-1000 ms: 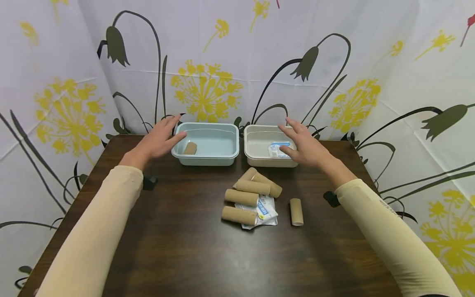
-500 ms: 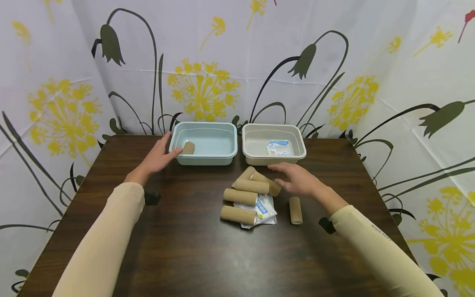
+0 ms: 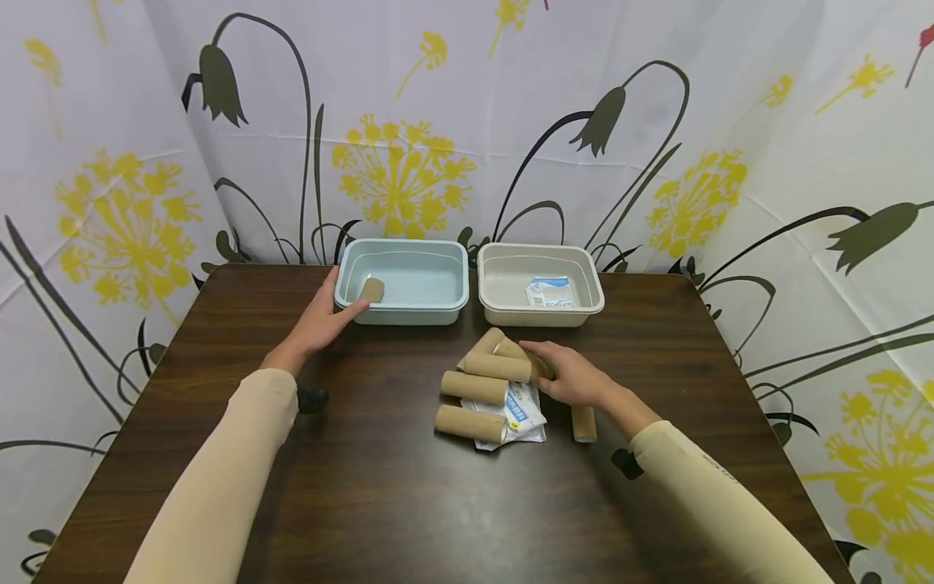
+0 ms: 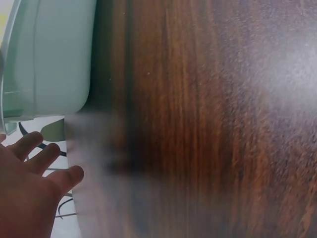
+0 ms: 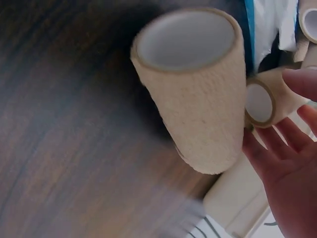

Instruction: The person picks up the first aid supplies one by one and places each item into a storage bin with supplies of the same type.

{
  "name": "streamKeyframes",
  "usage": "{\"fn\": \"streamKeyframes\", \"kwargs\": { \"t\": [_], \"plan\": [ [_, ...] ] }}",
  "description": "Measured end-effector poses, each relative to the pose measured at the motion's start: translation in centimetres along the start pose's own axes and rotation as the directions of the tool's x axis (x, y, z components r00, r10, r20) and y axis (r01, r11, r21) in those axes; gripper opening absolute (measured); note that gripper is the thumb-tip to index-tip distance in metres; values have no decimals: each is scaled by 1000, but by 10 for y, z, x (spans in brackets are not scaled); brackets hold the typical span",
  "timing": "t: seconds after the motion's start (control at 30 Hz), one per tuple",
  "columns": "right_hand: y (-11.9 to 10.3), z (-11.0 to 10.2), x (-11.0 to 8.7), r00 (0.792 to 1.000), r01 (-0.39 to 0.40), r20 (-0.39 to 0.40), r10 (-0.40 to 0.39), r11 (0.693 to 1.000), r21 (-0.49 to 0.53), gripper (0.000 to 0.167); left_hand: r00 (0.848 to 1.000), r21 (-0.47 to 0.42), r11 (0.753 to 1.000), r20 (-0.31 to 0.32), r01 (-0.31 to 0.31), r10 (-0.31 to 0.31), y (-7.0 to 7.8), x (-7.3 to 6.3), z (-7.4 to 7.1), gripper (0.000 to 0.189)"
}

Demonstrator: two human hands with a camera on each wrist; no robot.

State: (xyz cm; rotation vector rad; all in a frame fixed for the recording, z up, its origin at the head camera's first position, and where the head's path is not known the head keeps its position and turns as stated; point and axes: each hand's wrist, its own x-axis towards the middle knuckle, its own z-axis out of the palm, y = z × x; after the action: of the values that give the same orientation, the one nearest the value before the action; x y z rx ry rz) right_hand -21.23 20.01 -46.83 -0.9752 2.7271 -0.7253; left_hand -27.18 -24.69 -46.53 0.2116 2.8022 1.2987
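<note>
Fingers of the right hand (image 3: 572, 377) stand parted astride a cardboard tube (image 5: 283, 101), grip unconfirmed; judged light, dry, crushable, best pinched mid-barrel; the left hand's (image 3: 319, 320) extended fingers hold nothing.

Left of my right hand (image 3: 572, 377), the piled cardboard tubes (image 3: 499, 367) are blocking a sideways pass. A lone tube (image 3: 584, 428) is lying close on its near side, and the beige bin (image 3: 540, 317) is standing beyond it. To its right, the tabletop (image 3: 649, 349) is offering room. The blue bin (image 3: 412, 315) is hemming in my left hand (image 3: 317, 319) on its right; leftward and nearer me, bare tabletop is leaving a passage.
</note>
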Motion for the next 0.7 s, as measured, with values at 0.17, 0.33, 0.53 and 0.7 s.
{"fn": "streamKeyframes", "kwargs": {
  "t": [0.17, 0.33, 0.53, 0.7],
  "plan": [
    [-1, 4, 0, 999, -26, -27, 26, 1000, 9, 62, 1000, -13, 1000, 2, 15, -15, -2, 1, 4, 94],
    [-3, 4, -1, 997, -57, -51, 57, 998, 9, 61, 999, -34, 999, -2, 33, -33, -6, 2, 9, 97],
    [-4, -2, -5, 984, -163, -77, 160, 986, -37, 61, 999, -48, 998, -5, 32, -32, -7, 1, 11, 99],
    [-3, -9, -11, 965, -244, -112, 237, 968, -56, 62, 999, -52, 997, 6, 51, -51, -7, 1, 12, 100]
  ]
}}
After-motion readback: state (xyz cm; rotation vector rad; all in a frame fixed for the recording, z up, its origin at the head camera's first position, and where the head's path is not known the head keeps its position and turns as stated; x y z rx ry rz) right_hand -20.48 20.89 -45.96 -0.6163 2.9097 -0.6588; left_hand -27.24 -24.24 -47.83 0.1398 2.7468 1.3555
